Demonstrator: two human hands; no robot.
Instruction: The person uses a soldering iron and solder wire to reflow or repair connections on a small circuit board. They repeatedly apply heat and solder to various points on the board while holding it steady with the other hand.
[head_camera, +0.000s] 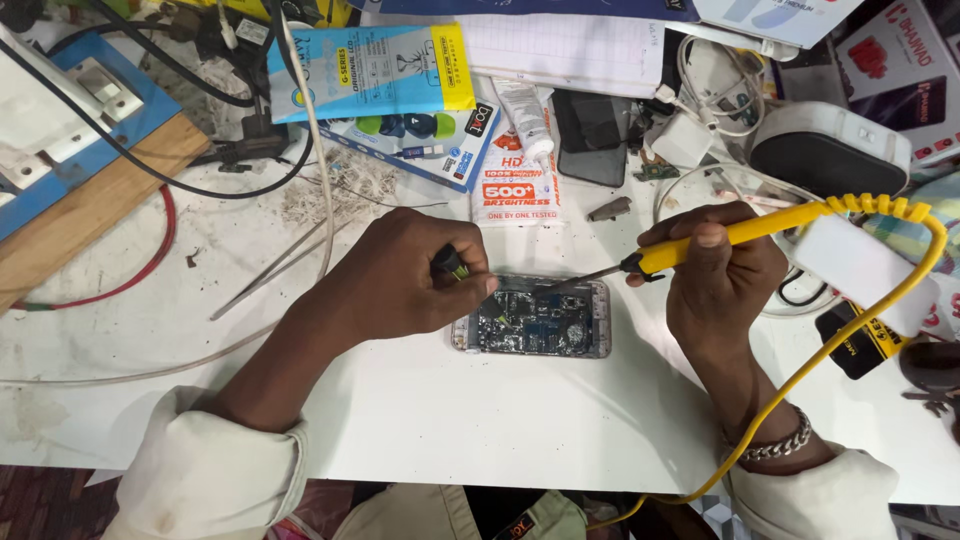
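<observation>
Gripped shut: right hand (722, 282) on one yellow soldering iron (740, 232), left hand (400, 275) on one small tool (450, 263), over one opened phone (535, 320)

tweezers (275, 268) | glue tube (525, 118) | blue-yellow packet (370, 70) | red wire (140, 265) | possibly charger (682, 138)

Setting: phone-repair workshop bench. Evidence: white, stained surface (480, 420); opened phone (532, 318) at centre, circuit board exposed; yellow soldering iron (720, 235) with coiled cord at 3 o'clock; tweezers (275, 265) at 9 o'clock; glue tube (525, 118), spare-part packets (372, 70) at 12 o'clock; switchboard on wooden board (60, 110) at 10 o'clock; loose cables, chargers (715, 85) at 1 o'clock.
</observation>
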